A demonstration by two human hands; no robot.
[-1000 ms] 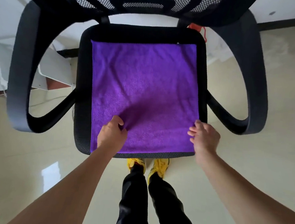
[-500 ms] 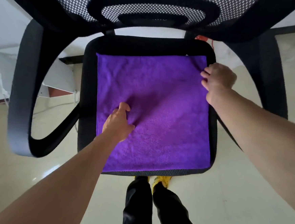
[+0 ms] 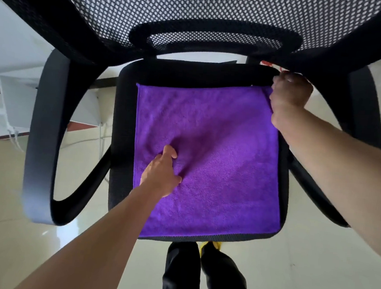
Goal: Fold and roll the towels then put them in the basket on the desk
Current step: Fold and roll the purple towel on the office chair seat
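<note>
One square purple microfibre towel [image 3: 217,169] lies spread flat on the padded black mesh seat [image 3: 122,139] of an office chair. It covers most of the seat, leaving a strip bare along the far edge beneath the perforated black mesh backrest [image 3: 172,17]. The right hand [image 3: 288,99] is at the towel's far right corner, fingers curled over the edge and gripping the cloth there. The left hand [image 3: 161,174] rests on the left-middle of the towel with its fingers bent down into the pile, and creases fan out from them. From this angle I cannot tell whether it pinches a tuck of cloth or only pins it down. Neither the basket nor the desk is in view, and no fold has been made, so the task looks to be at its very start: the first fold of this towel. The next move, as I judge it, calls for the right hand to lift its corner and carry it across or towards the near edge. Meanwhile the left hand should anchor the cloth so that it does not slide on the seat. Edges should meet squarely, since a skewed fold would give a lopsided roll.
</note>
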